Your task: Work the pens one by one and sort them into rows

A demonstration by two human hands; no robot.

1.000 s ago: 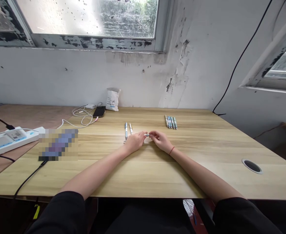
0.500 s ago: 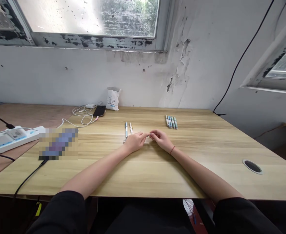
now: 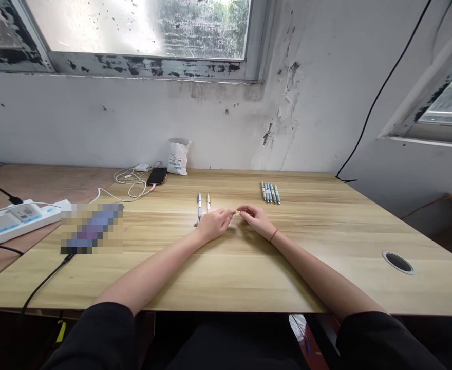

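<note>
My left hand [image 3: 215,224] is closed near the middle of the wooden table, its fingertips pinched on something too small to name. Facing it, my right hand [image 3: 257,221] is also closed, thumb and fingers together at a tiny item I cannot make out. The fingertips of both hands nearly meet. Just beyond my left hand lie a blue-and-white pen [image 3: 199,204] and a white pen [image 3: 208,201], side by side. Small parts [image 3: 196,223] lie by the left hand, partly hidden. Several pens [image 3: 270,192] in a row lie farther back, beyond my right hand.
A white packet [image 3: 178,156] stands by the wall, beside a black phone [image 3: 157,176] with a white cable [image 3: 128,198]. At left are a blurred-out device [image 3: 93,228] and a power strip [image 3: 29,218]. A round cable hole [image 3: 398,262] is at right.
The fingertips of my two hands have moved slightly apart. The white pen now lies straighter and a little farther right.
</note>
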